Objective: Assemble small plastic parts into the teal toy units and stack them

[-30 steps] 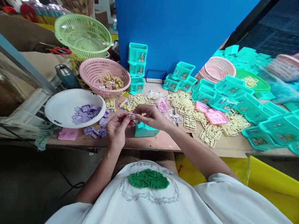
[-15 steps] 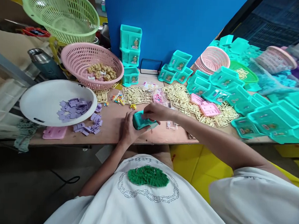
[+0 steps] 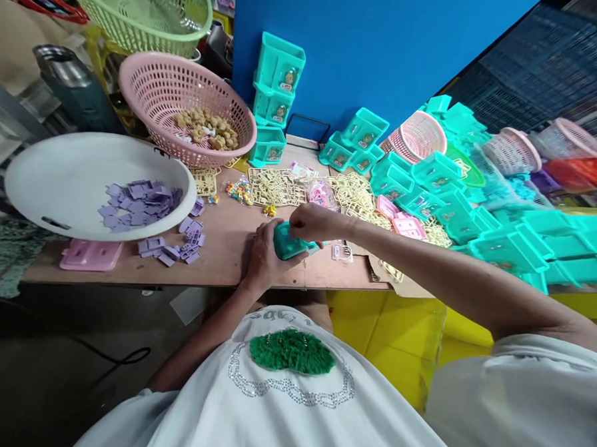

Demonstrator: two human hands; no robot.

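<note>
My left hand [image 3: 267, 255] is wrapped round a teal plastic box [image 3: 283, 243], holding it tilted just above the front of the table. The fingers of my right hand [image 3: 308, 222] are bent and reach into the top of that box; whatever they pinch, if anything, is hidden. Beyond the hands lie cream plastic part frames [image 3: 275, 187] and a clear bag of pink pieces [image 3: 321, 193]. A small flat clear packet [image 3: 342, 252] rests to the right of the box. Loose purple pieces [image 3: 190, 238] lie to the left.
A white basin [image 3: 25, 182] of purple pieces and a pink basket [image 3: 150, 82] of tan pieces stand left. Teal boxes are stacked [image 3: 280, 69] by the blue panel and piled [image 3: 510, 244] on the right. A pink plate [image 3: 91, 255] lies at the front left edge.
The camera view has shifted and turned slightly. My left hand still holds the teal box, and my right hand stays at its top with little visible change.
</note>
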